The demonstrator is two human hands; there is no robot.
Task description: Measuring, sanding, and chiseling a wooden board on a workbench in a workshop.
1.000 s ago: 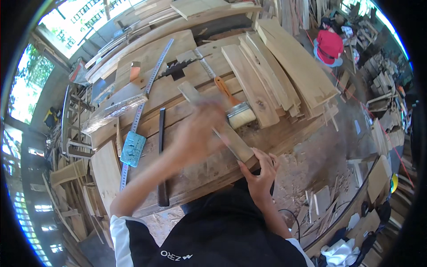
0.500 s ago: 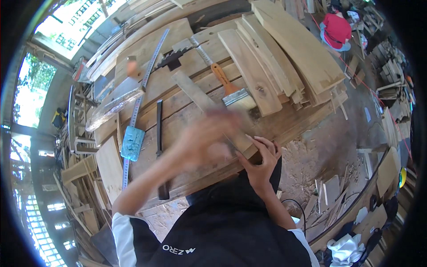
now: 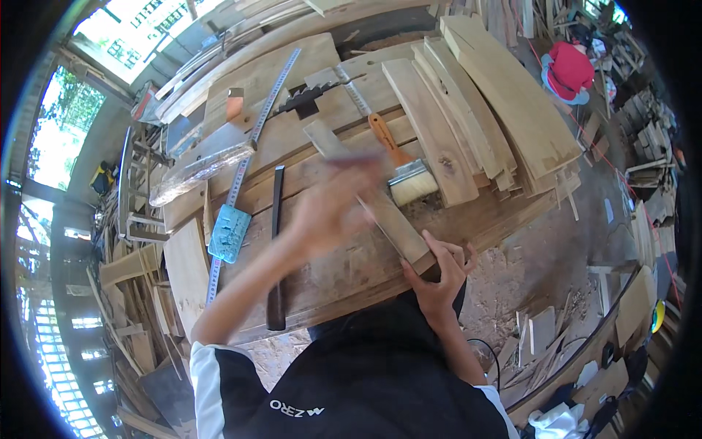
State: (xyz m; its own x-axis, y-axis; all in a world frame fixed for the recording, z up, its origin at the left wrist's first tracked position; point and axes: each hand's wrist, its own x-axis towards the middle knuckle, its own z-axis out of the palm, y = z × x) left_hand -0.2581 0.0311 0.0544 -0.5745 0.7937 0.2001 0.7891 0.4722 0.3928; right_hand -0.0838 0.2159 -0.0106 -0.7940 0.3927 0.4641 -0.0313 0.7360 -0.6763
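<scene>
Left of the brush lies the wooden strip; the right hand clamps its near end, the blurred left hand covers its middle, how closed I cannot tell

From where I stand, the left hand is a blur, the dark object at its fingers too smeared to name; together they hide part of the wooden strip.

Wdn bench, wd strip, lg planks, brush
</scene>
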